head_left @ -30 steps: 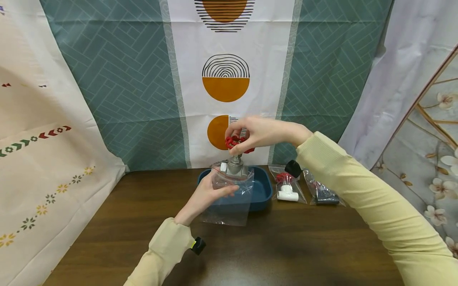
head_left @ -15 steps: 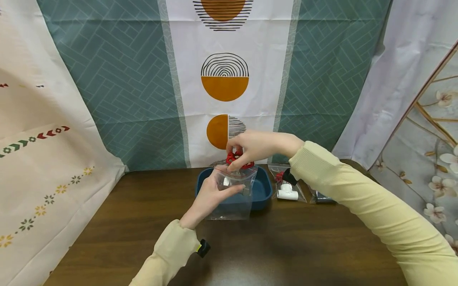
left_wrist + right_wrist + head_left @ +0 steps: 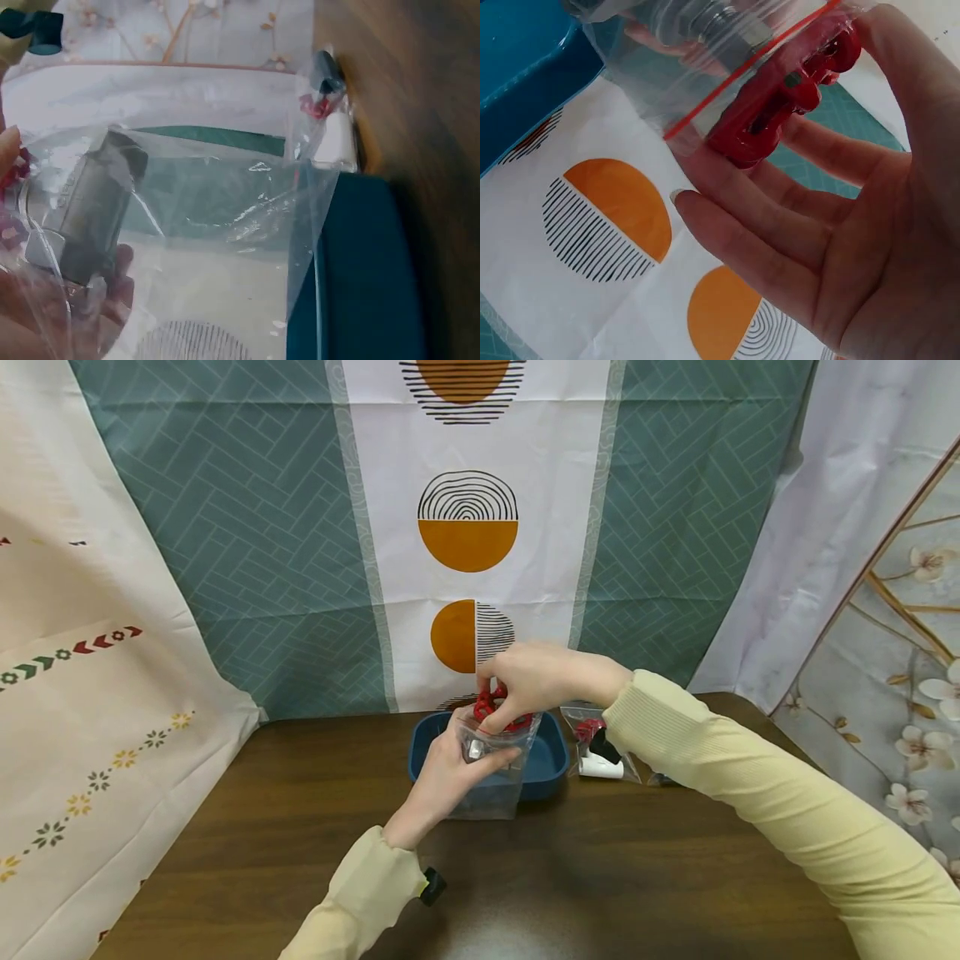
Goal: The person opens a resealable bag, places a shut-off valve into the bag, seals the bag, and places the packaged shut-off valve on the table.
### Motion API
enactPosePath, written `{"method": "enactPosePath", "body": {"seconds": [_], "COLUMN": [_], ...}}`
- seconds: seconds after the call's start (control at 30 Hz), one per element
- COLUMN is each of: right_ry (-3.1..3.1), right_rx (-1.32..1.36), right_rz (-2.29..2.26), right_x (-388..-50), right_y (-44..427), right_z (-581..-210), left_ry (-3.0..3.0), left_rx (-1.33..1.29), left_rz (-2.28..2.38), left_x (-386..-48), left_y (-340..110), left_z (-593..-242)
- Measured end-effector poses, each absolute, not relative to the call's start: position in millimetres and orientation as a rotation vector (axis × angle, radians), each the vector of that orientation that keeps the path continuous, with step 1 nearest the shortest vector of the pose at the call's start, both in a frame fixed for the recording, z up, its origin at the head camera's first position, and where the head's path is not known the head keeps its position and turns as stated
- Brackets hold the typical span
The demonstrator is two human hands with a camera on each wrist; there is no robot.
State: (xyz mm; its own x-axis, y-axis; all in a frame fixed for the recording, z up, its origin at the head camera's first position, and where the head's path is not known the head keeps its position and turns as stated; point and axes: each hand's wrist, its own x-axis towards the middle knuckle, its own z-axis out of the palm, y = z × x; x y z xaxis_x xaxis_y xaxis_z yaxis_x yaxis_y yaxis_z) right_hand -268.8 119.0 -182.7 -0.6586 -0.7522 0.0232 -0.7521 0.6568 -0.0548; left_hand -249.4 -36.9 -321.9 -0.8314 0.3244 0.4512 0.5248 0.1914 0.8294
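Observation:
My right hand (image 3: 528,681) grips the red handwheel (image 3: 769,112) of a gate valve from above. The valve's grey metal body (image 3: 94,202) is down inside a clear zip bag (image 3: 491,797), while the wheel sits at the bag's mouth, by its red zip line. With thumb and fingers my left hand (image 3: 453,768) holds the bag's upper part around the valve body. In the left wrist view, fingertips show behind the valve through the plastic. Both hands are over the near part of a blue tray (image 3: 551,789).
Right of the tray lies a zip bag with a white tee pipe (image 3: 600,766) and a red part. Another bag, mostly hidden by the right sleeve (image 3: 675,727), lies beyond it. A patterned cloth (image 3: 300,568) hangs behind the brown table (image 3: 315,843).
The right hand has lowered the valve from above the bag's mouth into the bag. The left hand has shifted slightly right and still holds the bag.

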Motion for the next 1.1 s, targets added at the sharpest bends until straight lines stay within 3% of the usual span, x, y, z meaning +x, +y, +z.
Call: {"method": "enactPosePath", "body": {"seconds": [0.4,0.73,1.1], "right_ry": [2.924,2.796,2.645], "right_rx": [-1.296,-1.217,-1.191], "right_rz": [0.065,-0.038,-0.118], "right_x": [-263,-269,-282], "right_y": [114,112,120], "right_z": [-184,-190,-200], "left_ry": [-2.466,-2.386,-2.329], "left_rx": [-0.682,-0.704,-0.678], "left_rz": [-1.865,-2.103,-2.253], "left_x": [-231,-249,-246], "left_y": [-35,-33,-24], "left_z": [-300,-334,-334]}}
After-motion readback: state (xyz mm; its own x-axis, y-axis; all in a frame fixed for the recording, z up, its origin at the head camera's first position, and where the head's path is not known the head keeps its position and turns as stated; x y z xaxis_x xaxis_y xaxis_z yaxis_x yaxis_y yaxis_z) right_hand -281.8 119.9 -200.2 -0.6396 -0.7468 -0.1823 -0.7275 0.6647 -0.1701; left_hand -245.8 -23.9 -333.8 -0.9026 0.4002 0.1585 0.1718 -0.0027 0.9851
